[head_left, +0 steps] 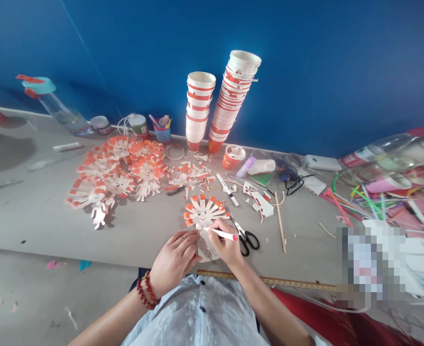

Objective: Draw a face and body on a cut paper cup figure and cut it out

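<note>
My right hand [226, 242] is closed around a white marker pen [222, 233] with a red end. The pen tip touches the upper part of a piece of white paper [207, 245] that has a drawn outline on it. My left hand [175, 255] lies over the paper's left edge, fingers fairly flat and thumb apart. Just beyond the paper sits a paper-cup lion head [203, 215] with a smiling drawn face and orange-tipped curled strips around it. Scissors [246, 235] with black handles lie beside my right hand, blades partly spread.
Finished paper lions [120, 168] are heaped at left. Two tall stacks of paper cups [200, 108] stand against the blue wall. Paper scraps [190, 174], another marker [227, 190] and a wooden stick [280, 222] lie around; bottles [377, 151] and craft strips crowd the right side.
</note>
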### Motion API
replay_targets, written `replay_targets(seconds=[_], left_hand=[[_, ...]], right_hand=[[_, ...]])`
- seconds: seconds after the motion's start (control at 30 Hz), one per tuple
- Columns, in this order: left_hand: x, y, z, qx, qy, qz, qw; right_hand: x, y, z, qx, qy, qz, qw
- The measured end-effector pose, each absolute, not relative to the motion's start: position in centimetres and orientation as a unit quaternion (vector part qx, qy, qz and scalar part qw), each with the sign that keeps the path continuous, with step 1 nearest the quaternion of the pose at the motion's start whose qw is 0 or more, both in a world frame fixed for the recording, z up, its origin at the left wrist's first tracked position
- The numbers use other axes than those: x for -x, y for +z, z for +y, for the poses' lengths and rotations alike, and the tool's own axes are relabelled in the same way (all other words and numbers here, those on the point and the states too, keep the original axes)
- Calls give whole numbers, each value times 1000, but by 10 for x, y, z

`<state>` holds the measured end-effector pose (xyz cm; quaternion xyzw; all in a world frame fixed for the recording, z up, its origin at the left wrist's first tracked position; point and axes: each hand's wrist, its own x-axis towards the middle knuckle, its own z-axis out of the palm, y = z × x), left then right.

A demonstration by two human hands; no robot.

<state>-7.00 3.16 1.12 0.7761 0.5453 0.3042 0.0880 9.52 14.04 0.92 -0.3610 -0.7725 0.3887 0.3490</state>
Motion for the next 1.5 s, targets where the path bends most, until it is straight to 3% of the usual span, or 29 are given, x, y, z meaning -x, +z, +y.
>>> replay_targets(seconds=[1.5], left_hand=[[70, 10, 33, -773, 299, 550, 102]], right_hand=[[-93, 15, 138, 347, 368, -805, 311]])
